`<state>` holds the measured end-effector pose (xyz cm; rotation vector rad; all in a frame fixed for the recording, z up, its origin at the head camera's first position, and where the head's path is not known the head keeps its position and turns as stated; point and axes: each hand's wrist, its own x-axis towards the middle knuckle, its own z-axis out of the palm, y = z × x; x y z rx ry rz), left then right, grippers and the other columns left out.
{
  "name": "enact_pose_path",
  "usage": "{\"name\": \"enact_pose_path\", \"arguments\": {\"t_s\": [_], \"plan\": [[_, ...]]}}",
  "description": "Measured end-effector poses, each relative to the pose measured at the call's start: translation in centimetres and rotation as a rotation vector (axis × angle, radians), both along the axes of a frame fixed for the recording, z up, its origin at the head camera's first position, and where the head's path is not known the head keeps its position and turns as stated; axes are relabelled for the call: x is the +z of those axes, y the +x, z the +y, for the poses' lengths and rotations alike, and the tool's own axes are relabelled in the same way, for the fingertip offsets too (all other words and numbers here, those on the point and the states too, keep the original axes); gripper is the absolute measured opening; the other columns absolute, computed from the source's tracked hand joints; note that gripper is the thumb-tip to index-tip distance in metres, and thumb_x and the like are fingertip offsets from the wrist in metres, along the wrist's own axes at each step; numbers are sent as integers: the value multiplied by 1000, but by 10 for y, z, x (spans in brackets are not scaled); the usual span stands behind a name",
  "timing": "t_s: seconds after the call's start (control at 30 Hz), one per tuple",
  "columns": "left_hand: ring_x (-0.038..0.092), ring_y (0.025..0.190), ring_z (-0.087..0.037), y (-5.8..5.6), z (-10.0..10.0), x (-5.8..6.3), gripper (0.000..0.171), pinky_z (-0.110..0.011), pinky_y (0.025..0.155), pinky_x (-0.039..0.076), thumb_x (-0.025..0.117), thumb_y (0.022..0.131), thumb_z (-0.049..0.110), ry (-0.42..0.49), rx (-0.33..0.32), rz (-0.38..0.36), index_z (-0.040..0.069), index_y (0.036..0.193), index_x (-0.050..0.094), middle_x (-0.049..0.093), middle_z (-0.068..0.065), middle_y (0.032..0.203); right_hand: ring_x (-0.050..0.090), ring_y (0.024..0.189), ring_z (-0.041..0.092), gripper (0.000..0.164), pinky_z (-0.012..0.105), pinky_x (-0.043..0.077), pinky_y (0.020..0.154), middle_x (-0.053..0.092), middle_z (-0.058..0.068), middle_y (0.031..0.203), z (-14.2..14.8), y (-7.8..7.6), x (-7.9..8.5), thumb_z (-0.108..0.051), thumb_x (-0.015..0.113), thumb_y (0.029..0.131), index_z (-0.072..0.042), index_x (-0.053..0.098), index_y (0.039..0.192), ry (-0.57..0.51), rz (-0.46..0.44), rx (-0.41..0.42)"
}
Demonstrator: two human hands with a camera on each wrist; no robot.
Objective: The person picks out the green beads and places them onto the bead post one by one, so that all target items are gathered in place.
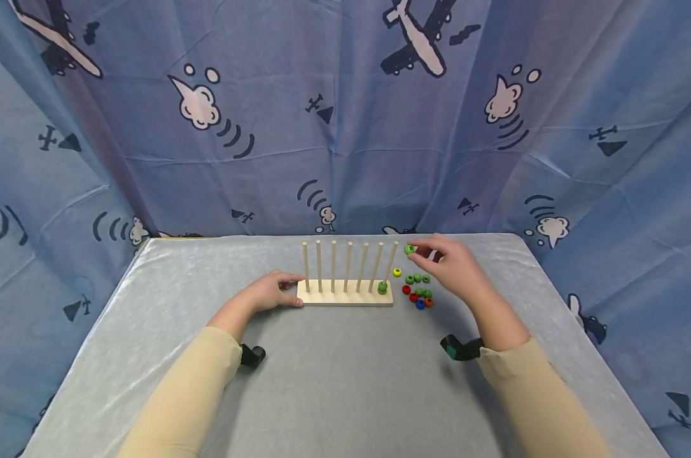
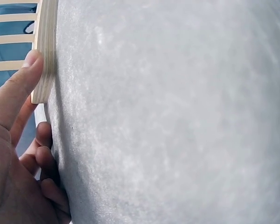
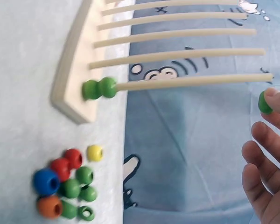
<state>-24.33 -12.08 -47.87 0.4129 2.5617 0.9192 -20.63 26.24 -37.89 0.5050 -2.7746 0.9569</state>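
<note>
A pale wooden peg board (image 1: pixel 345 299) with a row of upright pegs stands on the table. My left hand (image 1: pixel 270 291) grips its left end, thumb at the front edge, as the left wrist view also shows. Two green beads (image 3: pixel 99 88) sit stacked at the foot of the rightmost peg (image 3: pixel 196 81). Between thumb and forefinger my right hand (image 1: pixel 451 264) pinches another green bead (image 1: pixel 409 249), held close to the top of that peg. The other fingers (image 3: pixel 259 154) of this hand are bent loosely, with nothing in them.
Right of the board lies a group of loose beads: several green beads (image 3: pixel 70 188), two red beads (image 3: pixel 60 169), a blue bead (image 3: pixel 46 182), an orange bead (image 3: pixel 49 206) and a yellow bead (image 3: pixel 95 153). A grey-white cloth covers the table (image 1: pixel 345 381); a blue patterned curtain (image 1: pixel 345 127) hangs behind.
</note>
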Motion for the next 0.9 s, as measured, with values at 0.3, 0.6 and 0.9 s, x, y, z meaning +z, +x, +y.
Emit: {"name": "enact_pose_path", "arguments": {"t_s": [0.3, 0.6, 0.9], "plan": [[47, 99, -23, 1, 0, 2, 67, -41, 86, 39, 83, 81, 35, -4, 7, -9, 17, 141, 58, 52, -8, 107, 54, 85, 16, 28, 36, 48, 75, 63, 1, 92, -12, -2, 12, -26, 71, 94, -13, 73, 118, -84, 32, 12], [46, 99, -23, -1, -1, -1, 68, -40, 85, 38, 82, 81, 38, -15, 5, -10, 18, 142, 58, 51, -8, 107, 55, 85, 15, 28, 33, 48, 74, 64, 1, 92, -20, -4, 12, -24, 72, 93, -13, 73, 119, -101, 39, 18], [47, 99, -23, -1, -1, -2, 67, -41, 86, 39, 83, 81, 37, -13, 15, -10, 19, 141, 59, 52, -8, 107, 55, 84, 15, 27, 34, 49, 73, 63, 1, 92, -25, -6, 12, -24, 72, 93, -13, 74, 118, -106, 29, 27]]}}
